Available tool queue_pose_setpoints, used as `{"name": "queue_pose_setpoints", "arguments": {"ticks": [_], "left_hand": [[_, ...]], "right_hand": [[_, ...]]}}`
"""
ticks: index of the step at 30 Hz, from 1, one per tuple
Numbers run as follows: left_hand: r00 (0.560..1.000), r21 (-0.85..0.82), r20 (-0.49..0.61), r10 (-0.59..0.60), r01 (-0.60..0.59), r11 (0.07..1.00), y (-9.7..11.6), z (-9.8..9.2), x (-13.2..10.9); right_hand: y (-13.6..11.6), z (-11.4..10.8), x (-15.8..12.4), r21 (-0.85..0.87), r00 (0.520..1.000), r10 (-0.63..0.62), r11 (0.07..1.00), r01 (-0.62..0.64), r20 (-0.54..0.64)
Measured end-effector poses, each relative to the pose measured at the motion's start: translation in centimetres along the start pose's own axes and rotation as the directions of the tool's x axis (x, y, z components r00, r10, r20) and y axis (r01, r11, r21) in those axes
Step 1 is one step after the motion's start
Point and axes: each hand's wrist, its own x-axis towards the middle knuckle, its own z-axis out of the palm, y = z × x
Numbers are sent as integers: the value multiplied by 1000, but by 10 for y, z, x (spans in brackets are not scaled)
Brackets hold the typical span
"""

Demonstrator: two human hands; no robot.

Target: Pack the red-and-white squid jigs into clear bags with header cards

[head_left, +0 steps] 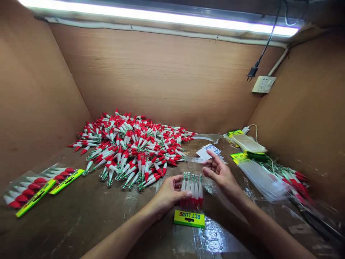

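Observation:
My left hand [174, 190] grips the left side of a clear bag of squid jigs [192, 192], its thumb across the front. Several red and white jigs lie side by side in the bag, green-and-metal hook crowns pointing away from me. The yellow-green header card [189, 218] reads upside down at the near end. Beside the bag's upper right corner, my right hand [219, 174] is raised with its fingers apart and nothing in them. A white card with blue handwriting [208, 151] lies just beyond my right fingertips.
A large heap of loose red and white jigs [132, 144] covers the back left. Filled bags [32, 187] lie at far left. Flat clear bags with yellow headers [258, 176] are stacked at right, beside more jigs [296, 183]. A plug [252, 72] hangs near the wall socket [264, 84].

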Motion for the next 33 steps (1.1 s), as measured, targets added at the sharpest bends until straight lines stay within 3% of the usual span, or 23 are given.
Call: {"name": "queue_pose_setpoints", "arguments": {"ticks": [3,8,13,19,23,28,33], "left_hand": [[999,59,-21,33,-32,998,2,0,2],[994,56,-91,58,-53,997,6,3,5],[976,91,-212,40,-21,996,5,0,4],[975,-1,-223,7,-8,1000,3,0,2],[970,2,-245,1,-1,1000,5,-1,2],[975,-98,-218,-53,32,995,9,-2,2],[980,-216,-161,-120,84,973,9,-1,0]], "right_hand": [[1,2,0,12,985,117,993,-119,126],[-5,10,-7,-14,967,117,993,-116,226],[-6,14,-8,-40,967,161,987,-156,195],[-4,17,-7,-8,963,203,979,-205,177],[-4,18,-6,-113,953,215,974,-194,212],[-3,15,-6,-122,946,223,972,-199,236],[5,16,-6,2,926,269,960,-280,266]]}}
